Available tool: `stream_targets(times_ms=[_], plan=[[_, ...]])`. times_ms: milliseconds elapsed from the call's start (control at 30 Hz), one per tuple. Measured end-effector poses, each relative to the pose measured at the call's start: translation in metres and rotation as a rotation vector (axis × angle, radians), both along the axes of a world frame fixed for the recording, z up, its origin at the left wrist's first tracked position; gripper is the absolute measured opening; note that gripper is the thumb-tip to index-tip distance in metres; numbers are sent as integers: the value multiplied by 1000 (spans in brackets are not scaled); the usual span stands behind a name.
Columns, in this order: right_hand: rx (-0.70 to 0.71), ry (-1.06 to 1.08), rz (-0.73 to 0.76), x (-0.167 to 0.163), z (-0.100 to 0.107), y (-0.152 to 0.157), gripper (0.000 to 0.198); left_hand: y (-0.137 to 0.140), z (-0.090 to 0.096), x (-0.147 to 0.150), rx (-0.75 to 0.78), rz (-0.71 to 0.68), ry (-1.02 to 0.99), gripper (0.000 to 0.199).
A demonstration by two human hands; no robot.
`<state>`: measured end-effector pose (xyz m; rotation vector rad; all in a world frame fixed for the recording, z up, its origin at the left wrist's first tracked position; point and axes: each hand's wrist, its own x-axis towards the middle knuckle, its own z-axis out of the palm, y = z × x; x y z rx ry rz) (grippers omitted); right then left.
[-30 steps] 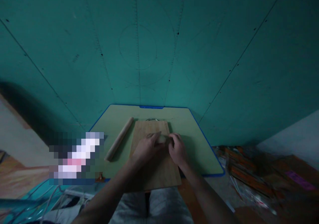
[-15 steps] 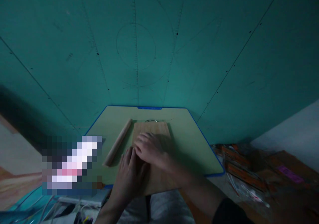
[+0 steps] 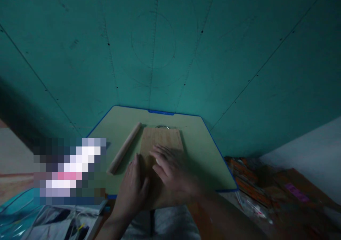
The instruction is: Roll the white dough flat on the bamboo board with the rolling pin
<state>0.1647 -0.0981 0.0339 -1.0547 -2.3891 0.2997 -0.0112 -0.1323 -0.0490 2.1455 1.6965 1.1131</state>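
A wooden cutting board (image 3: 160,137) with a metal handle at its far end lies on a pale folding table. My left hand (image 3: 133,186) rests at the board's left edge, fingers stretched forward and thumb apart over the wood. Above the middle of the board is my right hand (image 3: 170,169), fingers extended and slightly blurred; no object shows in it. Whether its palm touches the wood I cannot tell. To the left of the board, a wooden rolling pin (image 3: 125,149) lies slanted on the table, apart from both hands.
The blue-rimmed table (image 3: 202,151) stands against a green wall (image 3: 165,55) with pencil marks. A pixelated bright object (image 3: 77,165) is at its left. Cables and odds and ends (image 3: 77,225) lie lower left; cardboard (image 3: 282,186) and plastic bags are on the floor at right.
My right hand has drawn away from my left hand, towards the right, and its fingers have straightened. My left hand stays by the board's left edge. The camera view has shifted slightly.
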Motion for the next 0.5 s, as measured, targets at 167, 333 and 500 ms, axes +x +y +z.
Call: stream_targets(times_ms=[167,333,500], plan=[[68,-122,-93,-35,5,74,29,-1,0,-6,-7,-37,-21,66],[-99,15,-213,41,-8,76,35,-2,8,-1,-13,-19,-18,59],[-223,118,-178,66,-12,1,47,-1,11,1,35,-17,-11,56]])
